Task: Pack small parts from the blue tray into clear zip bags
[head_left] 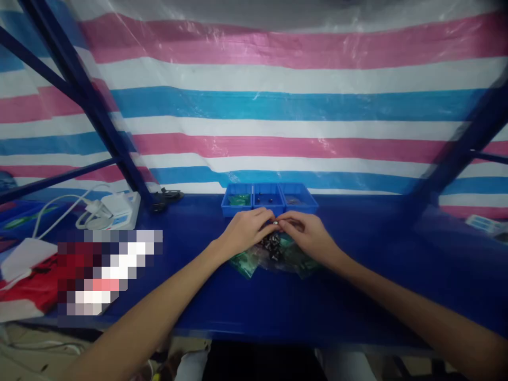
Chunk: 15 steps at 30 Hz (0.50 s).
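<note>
My left hand [250, 230] and my right hand [304, 230] meet over the middle of the blue table. Their fingertips pinch a small pale piece [275, 223] between them, too small to name. Just below the fingers lies a heap of small shiny black parts [273, 247] on clear plastic. A green plastic bag [245, 263] sticks out under my left wrist, with more greenish plastic under my right hand. Beyond my hands stand three joined blue bins: the left bin [227, 202] holds green bags, the middle bin [269, 210] a few dark bits, the right bin [309, 207] something clear.
On the left are a white power strip [129, 211] with cables, a dark object [169, 197], and a red and white bag [43, 286] beside a blurred patch. Blue metal posts [107, 132] frame the blue table [381, 264]. A striped plastic sheet [293, 106] hangs behind.
</note>
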Each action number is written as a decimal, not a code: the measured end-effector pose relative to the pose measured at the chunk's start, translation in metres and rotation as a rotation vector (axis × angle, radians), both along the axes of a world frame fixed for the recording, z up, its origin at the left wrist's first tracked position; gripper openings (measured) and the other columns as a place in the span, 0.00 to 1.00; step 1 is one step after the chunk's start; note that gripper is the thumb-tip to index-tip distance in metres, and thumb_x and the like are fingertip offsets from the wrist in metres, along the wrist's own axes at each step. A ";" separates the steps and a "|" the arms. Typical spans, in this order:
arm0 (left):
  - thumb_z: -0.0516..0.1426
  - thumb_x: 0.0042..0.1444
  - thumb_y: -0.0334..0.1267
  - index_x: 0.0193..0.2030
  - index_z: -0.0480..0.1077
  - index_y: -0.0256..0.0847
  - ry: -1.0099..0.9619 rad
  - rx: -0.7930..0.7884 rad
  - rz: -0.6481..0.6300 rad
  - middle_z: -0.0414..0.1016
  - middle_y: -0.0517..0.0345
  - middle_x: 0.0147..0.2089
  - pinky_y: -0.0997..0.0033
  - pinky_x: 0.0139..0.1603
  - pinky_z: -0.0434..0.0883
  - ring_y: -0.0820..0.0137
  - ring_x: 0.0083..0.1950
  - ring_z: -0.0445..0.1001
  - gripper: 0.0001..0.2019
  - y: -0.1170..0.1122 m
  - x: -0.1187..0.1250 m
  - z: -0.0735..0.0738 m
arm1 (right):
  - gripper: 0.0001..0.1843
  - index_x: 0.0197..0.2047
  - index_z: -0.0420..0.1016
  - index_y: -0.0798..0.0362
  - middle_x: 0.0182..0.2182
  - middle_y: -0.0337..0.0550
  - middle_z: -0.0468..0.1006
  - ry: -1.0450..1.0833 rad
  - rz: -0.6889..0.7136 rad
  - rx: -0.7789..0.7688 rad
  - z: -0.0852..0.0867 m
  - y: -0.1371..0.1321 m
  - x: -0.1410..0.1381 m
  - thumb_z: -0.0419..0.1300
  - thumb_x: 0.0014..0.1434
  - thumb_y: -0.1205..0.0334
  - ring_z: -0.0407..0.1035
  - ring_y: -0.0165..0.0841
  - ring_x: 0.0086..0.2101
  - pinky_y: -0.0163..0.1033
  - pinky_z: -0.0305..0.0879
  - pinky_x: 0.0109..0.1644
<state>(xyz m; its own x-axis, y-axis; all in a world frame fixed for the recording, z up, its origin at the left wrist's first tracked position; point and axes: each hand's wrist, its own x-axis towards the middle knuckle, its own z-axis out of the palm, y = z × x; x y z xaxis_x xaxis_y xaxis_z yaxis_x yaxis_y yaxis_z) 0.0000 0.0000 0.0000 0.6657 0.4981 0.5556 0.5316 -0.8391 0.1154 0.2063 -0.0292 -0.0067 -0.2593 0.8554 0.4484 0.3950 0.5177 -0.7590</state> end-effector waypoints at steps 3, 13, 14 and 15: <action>0.52 0.71 0.45 0.44 0.70 0.38 0.016 0.032 0.017 0.74 0.57 0.38 0.72 0.35 0.66 0.72 0.35 0.72 0.13 0.000 0.000 -0.001 | 0.10 0.41 0.80 0.50 0.34 0.42 0.85 -0.070 -0.037 0.011 0.005 -0.003 -0.001 0.60 0.63 0.56 0.77 0.36 0.32 0.38 0.68 0.33; 0.54 0.68 0.45 0.41 0.70 0.38 -0.003 0.095 0.043 0.71 0.58 0.38 0.73 0.32 0.66 0.73 0.33 0.70 0.11 -0.002 0.003 -0.006 | 0.08 0.37 0.80 0.51 0.30 0.38 0.83 -0.162 -0.063 0.099 0.010 -0.005 0.000 0.60 0.63 0.60 0.74 0.32 0.29 0.36 0.64 0.32; 0.55 0.68 0.45 0.41 0.70 0.38 -0.011 0.109 0.056 0.71 0.58 0.38 0.73 0.32 0.65 0.73 0.33 0.70 0.11 -0.002 0.003 -0.007 | 0.08 0.37 0.80 0.51 0.30 0.39 0.83 -0.162 -0.061 0.100 0.010 -0.005 0.000 0.59 0.64 0.60 0.74 0.33 0.29 0.36 0.64 0.33; 0.55 0.68 0.45 0.42 0.70 0.38 -0.016 0.118 0.066 0.71 0.58 0.39 0.73 0.31 0.65 0.73 0.33 0.70 0.11 -0.002 0.003 -0.007 | 0.09 0.38 0.80 0.51 0.31 0.39 0.83 -0.161 -0.058 0.100 0.011 -0.005 0.000 0.58 0.64 0.60 0.75 0.33 0.30 0.36 0.65 0.34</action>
<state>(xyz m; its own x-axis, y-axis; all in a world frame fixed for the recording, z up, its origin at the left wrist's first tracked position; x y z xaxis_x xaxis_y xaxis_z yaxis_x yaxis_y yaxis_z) 0.0034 -0.0021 -0.0072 0.6240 0.4708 0.6236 0.5850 -0.8106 0.0266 0.2068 -0.0344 0.0039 -0.2862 0.8240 0.4890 0.5384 0.5604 -0.6293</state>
